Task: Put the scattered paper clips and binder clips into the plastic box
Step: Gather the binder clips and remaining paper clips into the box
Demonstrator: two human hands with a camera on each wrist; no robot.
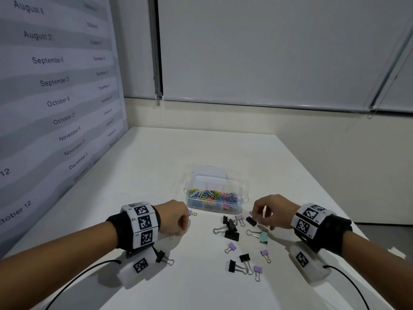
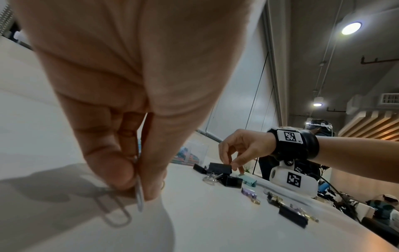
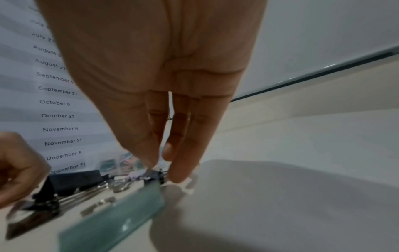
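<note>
White tabletop [image 1: 156,166], set against a wall chart of printed dates [image 1: 53,81] on the left and lowered roller blinds [image 1: 268,52] behind

Clear plastic box [image 1: 244,193], open, standing mid-table with its lid raised at the back; holds a heap of multicoloured paper clips [image 1: 212,195]

Left hand [image 1: 173,217], just left of the box, fingers curled down to the tabletop; the left wrist view shows thumb and fingertips [image 2: 121,177] pinching a silver paper clip [image 2: 140,199], with a second silver paper clip [image 2: 114,213] lying flat beneath them

Right hand [image 1: 273,212], just right of the box front, thumb and forefinger pinching a small black binder clip [image 1: 251,221] held off the surface

Binder clips scattered between the hands and nearer the viewer: two large black binder clips [image 1: 231,229] touching, with a teal binder clip [image 1: 263,237] beside them under the right hand; small lilac binder clips [image 1: 232,246] and small black ones [image 1: 244,257] lie apart in front; one lone black clip [image 1: 160,256] rests by the left wrist

Lilac clip [image 1: 190,212] at the left hand's knuckles; whether held cannot be told
</note>
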